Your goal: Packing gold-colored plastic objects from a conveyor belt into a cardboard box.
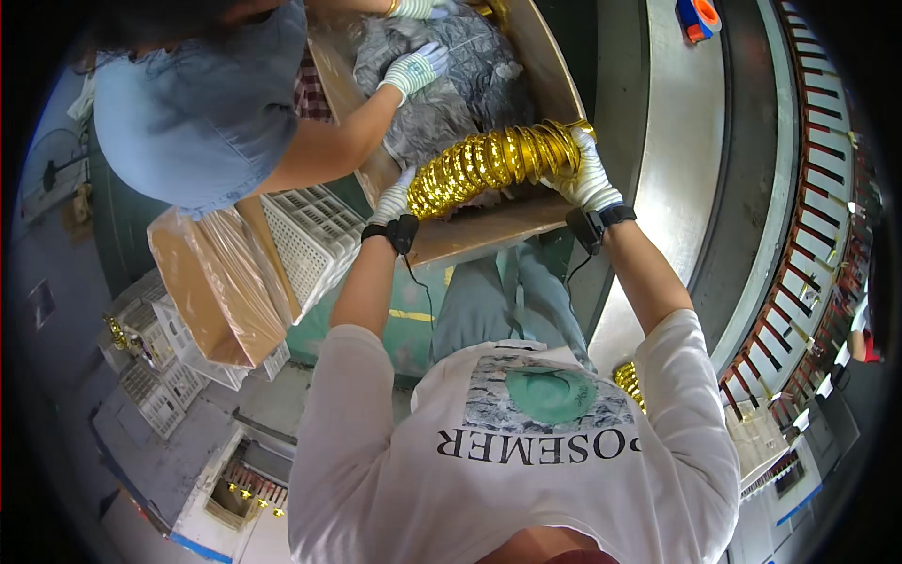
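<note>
A long curved stack of shiny gold rings (493,162) is held between both of my gloved hands over the near edge of an open cardboard box (479,235). My left hand (395,199) presses against the stack's left end. My right hand (587,174) closes over the stack's right end. The box is lined with crumpled grey plastic (451,85). A co-worker in a blue shirt leans in from the left; one gloved hand (415,68) rests on the grey plastic.
A plastic-wrapped cardboard box (211,282) and white lattice crates (310,235) stand at left. More gold parts (628,381) lie beside my right side. A curved grey metal table (676,188) and a ring of red-and-white slots (808,282) run along the right. A blue-orange tape roll (697,17) lies at the top.
</note>
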Demonstrator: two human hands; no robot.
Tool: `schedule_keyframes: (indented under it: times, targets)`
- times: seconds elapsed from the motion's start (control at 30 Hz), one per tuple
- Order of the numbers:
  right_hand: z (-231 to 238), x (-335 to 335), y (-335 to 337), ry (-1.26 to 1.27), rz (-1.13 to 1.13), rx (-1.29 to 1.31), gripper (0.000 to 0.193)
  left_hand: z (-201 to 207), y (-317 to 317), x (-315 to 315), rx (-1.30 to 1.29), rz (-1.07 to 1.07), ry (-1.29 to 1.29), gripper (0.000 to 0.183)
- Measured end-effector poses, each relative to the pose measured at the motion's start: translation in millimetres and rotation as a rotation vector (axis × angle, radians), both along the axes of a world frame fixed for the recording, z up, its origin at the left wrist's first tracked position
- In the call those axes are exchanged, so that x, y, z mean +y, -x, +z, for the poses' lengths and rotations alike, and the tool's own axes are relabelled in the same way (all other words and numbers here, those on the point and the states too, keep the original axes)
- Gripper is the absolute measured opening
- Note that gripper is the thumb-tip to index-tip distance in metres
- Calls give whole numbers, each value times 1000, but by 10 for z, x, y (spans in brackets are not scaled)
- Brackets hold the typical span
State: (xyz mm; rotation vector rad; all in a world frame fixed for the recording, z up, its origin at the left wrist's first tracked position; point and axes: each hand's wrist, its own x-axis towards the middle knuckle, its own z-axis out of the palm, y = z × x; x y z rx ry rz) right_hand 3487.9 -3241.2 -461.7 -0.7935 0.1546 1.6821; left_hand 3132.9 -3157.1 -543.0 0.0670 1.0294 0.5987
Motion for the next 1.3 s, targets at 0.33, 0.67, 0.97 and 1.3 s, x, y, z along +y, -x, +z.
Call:
schedule_keyframes:
  times: [0.33, 0.67, 0.97, 1.3]
  targets:
    - [-141, 93, 344, 102, 1, 112, 63, -1036, 858, 78, 396, -236, -125, 86]
    - [-1625, -146, 598, 379, -11, 126, 65, -1313, 681, -25, 804, -541, 153, 88]
    - [-3917, -358, 101, 215, 276, -914, 79, -885, -99, -66, 1602, -741, -637, 66]
    - [-2271, -173, 646, 312, 542, -1149, 71, -469, -725, -152, 1209, -1359, -1537, 102]
